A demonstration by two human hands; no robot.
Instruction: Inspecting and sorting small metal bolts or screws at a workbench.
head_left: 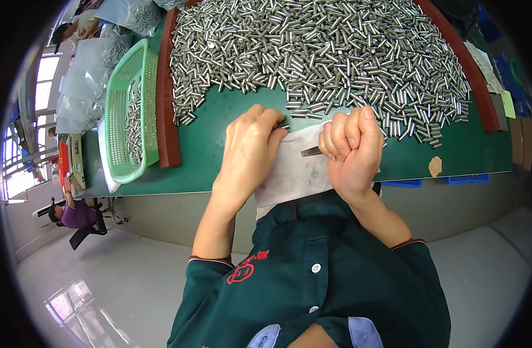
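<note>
My left hand (248, 148) is closed in a pinch, and the end of a small metal pin (285, 127) shows between its thumb and forefinger. My right hand (354, 145) makes a fist around a narrow flat metal tool (310, 152); its blade end sticks out toward the left, and the fingers hide the rest. Between and below both hands lies a stained whitish cloth or sheet (295, 168) that hangs over the table's near edge. Just beyond the hands spreads a large heap of shiny cylindrical metal pins (318, 52).
Dark red rails (167, 98) border the heap on the left and right. A light green plastic basket (149, 165) with pins stands left, beside clear bags (80, 81) of parts. A tan scrap (435, 166) lies on the green tabletop (199, 162). Another person (77, 216) sits far left.
</note>
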